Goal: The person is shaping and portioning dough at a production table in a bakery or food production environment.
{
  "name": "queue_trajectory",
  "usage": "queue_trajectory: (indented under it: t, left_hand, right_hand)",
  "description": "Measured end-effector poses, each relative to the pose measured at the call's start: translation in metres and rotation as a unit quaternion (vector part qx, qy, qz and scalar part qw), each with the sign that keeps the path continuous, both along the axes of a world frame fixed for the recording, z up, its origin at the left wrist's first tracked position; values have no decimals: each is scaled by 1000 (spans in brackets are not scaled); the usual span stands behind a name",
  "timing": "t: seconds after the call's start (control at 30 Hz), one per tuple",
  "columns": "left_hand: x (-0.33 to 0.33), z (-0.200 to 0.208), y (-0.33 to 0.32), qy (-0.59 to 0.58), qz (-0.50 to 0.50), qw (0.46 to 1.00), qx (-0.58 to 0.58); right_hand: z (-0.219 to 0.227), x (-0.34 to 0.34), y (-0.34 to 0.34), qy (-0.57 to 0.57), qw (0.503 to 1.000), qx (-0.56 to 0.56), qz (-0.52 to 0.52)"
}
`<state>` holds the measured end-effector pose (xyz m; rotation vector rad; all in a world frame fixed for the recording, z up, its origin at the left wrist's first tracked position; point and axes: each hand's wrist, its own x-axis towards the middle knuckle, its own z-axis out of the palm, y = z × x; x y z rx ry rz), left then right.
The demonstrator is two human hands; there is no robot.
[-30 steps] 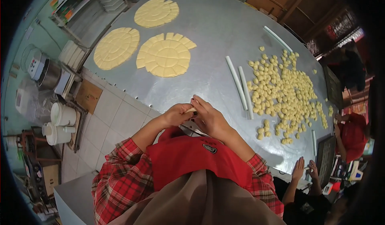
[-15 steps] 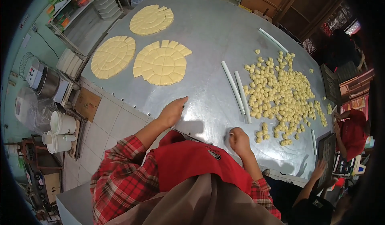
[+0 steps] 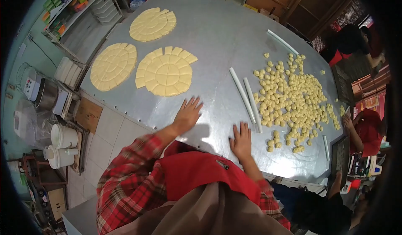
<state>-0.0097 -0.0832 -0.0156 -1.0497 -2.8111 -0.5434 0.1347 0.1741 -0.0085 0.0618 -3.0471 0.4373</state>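
My left hand point(image 3: 186, 117) is over the near edge of the metal table point(image 3: 217, 38), fingers spread and nothing in them. My right hand point(image 3: 241, 142) is by the same edge, also with fingers apart and nothing held. Just beyond my left hand lies a scored round dough sheet point(image 3: 167, 73), cut into wedge and block pieces. A second cut dough round point(image 3: 114, 66) sits to its left, and a third dough round point(image 3: 153, 24) is farther back. Two white rods point(image 3: 243, 94) lie nearest my right hand. To their right spreads a heap of small yellow dough balls point(image 3: 293, 88).
Another white rod point(image 3: 282, 41) lies at the far right, and a short rod point(image 3: 325, 147) near the right edge. Dark trays point(image 3: 340, 159) stand along that side, where people work. A stand mixer point(image 3: 42, 90) and white buckets point(image 3: 63, 136) are at left.
Both hands have gone from closed or edge-on to spread fingers. My left hand has moved slightly right, my right hand slightly farther onto the table. The view has shifted a little.
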Motion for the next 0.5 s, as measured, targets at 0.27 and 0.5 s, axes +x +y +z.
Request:
queue_trajectory:
  t: [0.27,0.5]
  left_hand:
    - [-19,12,52,21,-60,991,116]
    - [-3,10,-34,-184,22,964,190]
  right_hand:
    - [11,-79,-43,107,994,-15,18]
    - [-4,-10,-34,97,988,-50,106]
